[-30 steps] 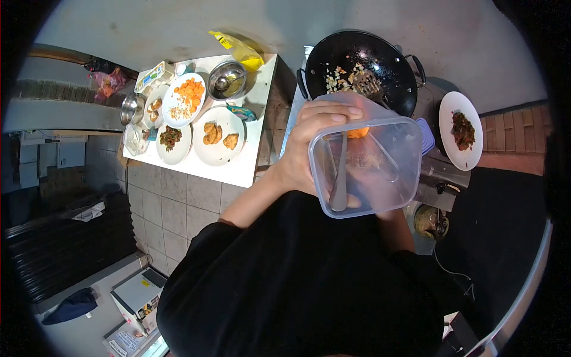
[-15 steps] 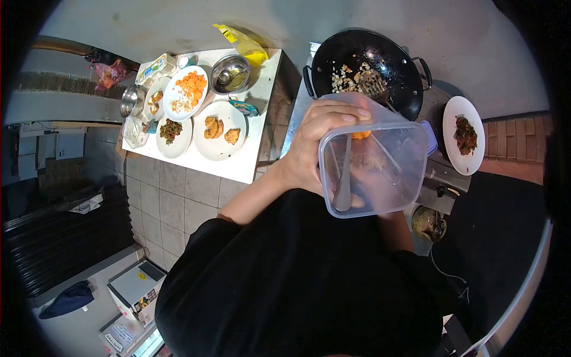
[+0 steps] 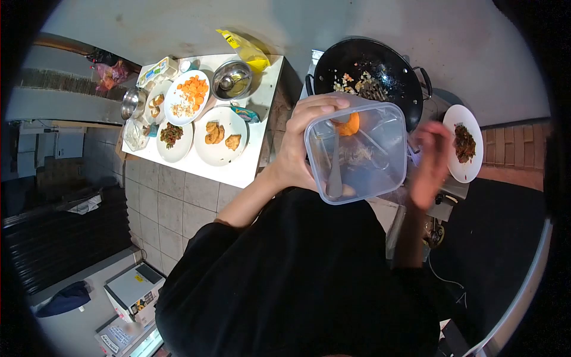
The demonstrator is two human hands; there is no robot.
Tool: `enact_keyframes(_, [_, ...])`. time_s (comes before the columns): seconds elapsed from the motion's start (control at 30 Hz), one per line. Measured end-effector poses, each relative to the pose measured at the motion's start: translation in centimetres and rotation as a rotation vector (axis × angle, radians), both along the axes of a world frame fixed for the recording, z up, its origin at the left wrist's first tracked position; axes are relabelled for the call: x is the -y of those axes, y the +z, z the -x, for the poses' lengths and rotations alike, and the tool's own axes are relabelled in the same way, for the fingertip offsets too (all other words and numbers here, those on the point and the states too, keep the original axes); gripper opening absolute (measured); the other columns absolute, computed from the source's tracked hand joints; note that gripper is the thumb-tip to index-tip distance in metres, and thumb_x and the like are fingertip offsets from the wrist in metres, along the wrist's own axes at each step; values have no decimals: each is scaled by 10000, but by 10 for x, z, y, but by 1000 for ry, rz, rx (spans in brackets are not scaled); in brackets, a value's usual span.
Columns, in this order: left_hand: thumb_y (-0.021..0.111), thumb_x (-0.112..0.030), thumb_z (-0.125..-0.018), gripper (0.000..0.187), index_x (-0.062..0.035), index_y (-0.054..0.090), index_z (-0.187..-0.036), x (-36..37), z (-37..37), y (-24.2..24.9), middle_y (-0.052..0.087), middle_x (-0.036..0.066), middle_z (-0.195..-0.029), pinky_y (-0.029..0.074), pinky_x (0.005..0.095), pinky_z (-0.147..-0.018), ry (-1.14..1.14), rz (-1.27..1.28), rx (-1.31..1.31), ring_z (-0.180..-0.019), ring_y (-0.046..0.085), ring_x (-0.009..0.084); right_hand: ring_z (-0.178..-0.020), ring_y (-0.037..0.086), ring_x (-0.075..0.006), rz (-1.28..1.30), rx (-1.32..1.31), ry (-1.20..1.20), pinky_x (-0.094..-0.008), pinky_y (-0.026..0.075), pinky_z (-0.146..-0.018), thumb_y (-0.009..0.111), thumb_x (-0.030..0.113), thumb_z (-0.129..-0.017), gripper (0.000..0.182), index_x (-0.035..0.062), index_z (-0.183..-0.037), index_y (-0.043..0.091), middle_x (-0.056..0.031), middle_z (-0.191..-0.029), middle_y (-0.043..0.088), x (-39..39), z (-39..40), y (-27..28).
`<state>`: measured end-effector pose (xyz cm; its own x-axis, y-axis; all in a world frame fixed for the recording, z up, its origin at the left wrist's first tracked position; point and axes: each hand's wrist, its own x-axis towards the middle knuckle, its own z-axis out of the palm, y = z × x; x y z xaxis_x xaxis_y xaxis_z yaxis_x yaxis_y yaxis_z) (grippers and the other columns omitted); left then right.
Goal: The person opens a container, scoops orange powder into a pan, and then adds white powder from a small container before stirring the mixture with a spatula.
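My left hand grips a clear plastic food container by its side, its open mouth tilted toward me. Inside lie a grey-handled utensil and an orange object whose kind I cannot make out. To the right, my right hand is smeared by motion, raised between the container and a white plate of dark chopped food; its fingers are too blurred to read. Behind the container, a black wok holds chopped pieces and a slotted turner, partly hidden.
On the left, a white table carries plates of carrots, fried pieces and chopped greens, plus a steel bowl and a yellow packet. The wok's handle juts out toward the right.
The container has shifted slightly left and up in view, showing more of the orange object. My right hand has come out from behind it to the right.
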<state>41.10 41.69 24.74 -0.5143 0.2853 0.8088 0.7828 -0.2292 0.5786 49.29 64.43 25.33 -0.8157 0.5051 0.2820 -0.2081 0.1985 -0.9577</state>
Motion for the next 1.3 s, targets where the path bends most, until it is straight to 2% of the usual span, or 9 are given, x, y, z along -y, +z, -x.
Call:
enact_keyframes(0.03, [992,-393,-505,1126,-77,376,-1394,0,3,3,544,189,-1313,401,475,-1046,-6,15,-7,-1237,530,357,-950,566,-158,-194,-109,-61,-296,465,-828,531,64,-1004,139,17,-1119,594,-95,-1019,595,0,-9,29])
enact_keyframes(0.13, [980,-362,-515,1106,-80,382,-1400,-3,10,3,549,182,-1313,395,471,-1047,-19,73,-13,-1235,532,353,-893,564,-213,-986,-164,442,-362,456,-846,653,52,-846,198,17,-1041,657,-85,-982,570,13,-26,111])
enact_keyframes(0.17, [971,-342,-523,1094,-80,382,-1407,-5,12,2,551,178,-1314,390,470,-1049,-10,118,-14,-1232,535,352,-893,564,-213,-990,-162,424,-362,456,-846,653,52,-846,198,17,-1041,657,-85,-982,570,23,-24,120])
enact_keyframes(0.23, [948,-318,-536,1059,-74,395,-1405,-9,15,6,559,171,-1314,380,472,-1051,-19,131,-31,-1222,541,352,-913,576,-233,-1365,-67,740,-368,436,-905,653,73,-792,273,28,-1060,668,-90,-970,592,37,-9,129])
enact_keyframes(0.47, [951,-315,-490,1078,-59,416,-1390,-8,14,13,568,175,-1307,382,490,-1049,-74,233,27,-1216,543,365,-971,586,-240,-1146,-32,1127,-368,427,-970,608,52,-819,213,34,-1025,656,-103,-973,616,28,30,110])
enact_keyframes(0.53, [964,-296,-466,1108,-54,409,-1393,-6,16,10,559,179,-1317,389,482,-1057,-93,184,21,-1221,540,364,-935,591,-242,-1144,-187,1008,-365,462,-942,610,49,-813,144,37,-953,642,-92,-934,602,34,31,107])
enact_keyframes(0.63, [972,-272,-459,1119,-50,404,-1397,0,21,7,548,177,-1326,399,475,-1064,-61,106,1,-1237,528,356,-898,593,-223,-1280,-191,962,-350,501,-887,635,51,-785,109,45,-893,625,-77,-902,584,41,33,115])
enact_keyframes(0.93, [993,-317,-464,1153,-69,371,-1403,17,30,18,529,187,-1319,422,455,-1052,50,69,-117,-1238,515,342,-828,569,-194,-1506,-572,550,-324,490,-827,676,79,-694,110,43,-773,608,-49,-768,544,46,44,112])
enact_keyframes(1.3, [982,-395,-495,1127,-90,356,-1381,20,25,21,537,175,-1290,429,510,-1049,153,108,-243,-1189,544,343,-863,552,-203,-1497,-469,516,-346,468,-832,665,75,-665,109,33,-745,604,-72,-820,548,43,29,118])
